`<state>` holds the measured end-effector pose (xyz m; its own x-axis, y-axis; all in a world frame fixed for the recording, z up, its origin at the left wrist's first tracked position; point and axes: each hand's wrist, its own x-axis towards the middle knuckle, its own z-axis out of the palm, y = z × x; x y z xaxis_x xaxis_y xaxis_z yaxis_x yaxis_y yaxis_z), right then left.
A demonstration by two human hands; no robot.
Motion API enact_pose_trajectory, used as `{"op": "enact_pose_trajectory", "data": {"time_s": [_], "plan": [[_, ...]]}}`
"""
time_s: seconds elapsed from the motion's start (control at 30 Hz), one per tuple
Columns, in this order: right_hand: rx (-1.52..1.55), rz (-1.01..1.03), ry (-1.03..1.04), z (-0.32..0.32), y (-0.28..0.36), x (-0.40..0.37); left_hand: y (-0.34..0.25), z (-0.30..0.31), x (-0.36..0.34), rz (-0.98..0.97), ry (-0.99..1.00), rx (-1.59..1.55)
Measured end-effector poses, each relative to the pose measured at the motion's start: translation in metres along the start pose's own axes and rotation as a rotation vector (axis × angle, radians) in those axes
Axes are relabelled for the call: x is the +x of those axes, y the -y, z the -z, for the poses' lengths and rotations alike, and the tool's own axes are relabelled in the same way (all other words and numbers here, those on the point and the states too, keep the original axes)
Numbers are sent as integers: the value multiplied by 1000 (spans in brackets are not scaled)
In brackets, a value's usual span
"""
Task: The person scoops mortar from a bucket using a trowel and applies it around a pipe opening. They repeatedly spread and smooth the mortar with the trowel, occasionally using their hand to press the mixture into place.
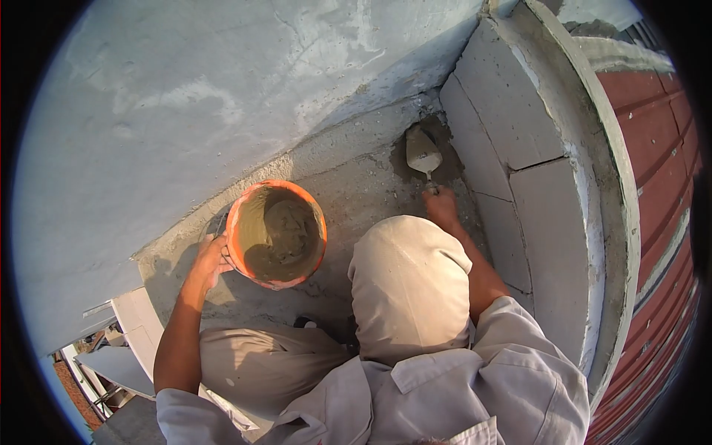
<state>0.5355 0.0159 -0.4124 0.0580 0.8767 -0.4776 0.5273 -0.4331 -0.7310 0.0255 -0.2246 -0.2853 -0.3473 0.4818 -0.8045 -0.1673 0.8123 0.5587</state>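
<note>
Beside block wall (pixel 504 111), right hand (pixel 442 206) fingers wrapped on trowel (pixel 423 152); left hand (pixel 210 261) fingers gripping rim of orange bucket (pixel 274 183)

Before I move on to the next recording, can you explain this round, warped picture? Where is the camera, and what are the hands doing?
No machine here: a person wears one camera on the head, looking down over their own knees at their bare hands; the wide lens bends the edges. The left hand rests against the rim of an orange bucket of wet mortar on the concrete ledge. The right hand has its grip shut on a trowel, loaded with mortar, at the foot of a block wall.
</note>
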Motion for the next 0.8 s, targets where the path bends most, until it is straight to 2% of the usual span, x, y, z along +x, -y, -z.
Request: {"op": "enact_pose_trajectory", "data": {"time_s": [0.27,0.37,0.53,0.63,0.8], "plan": [[314,-184,110,-7,14,8,2,-1,2,8,-46,-9],[538,-232,195,-1,48,-3,4,6,9,18,20,10],[955,-237,285,0,100,-8,6,6,12,23,-5,4],[1032,-190,271,-7,126,-6,8,6,12,17,-9,-22],[904,-161,176,-25,152,-4,4,5,10,17,3,-3]]}}
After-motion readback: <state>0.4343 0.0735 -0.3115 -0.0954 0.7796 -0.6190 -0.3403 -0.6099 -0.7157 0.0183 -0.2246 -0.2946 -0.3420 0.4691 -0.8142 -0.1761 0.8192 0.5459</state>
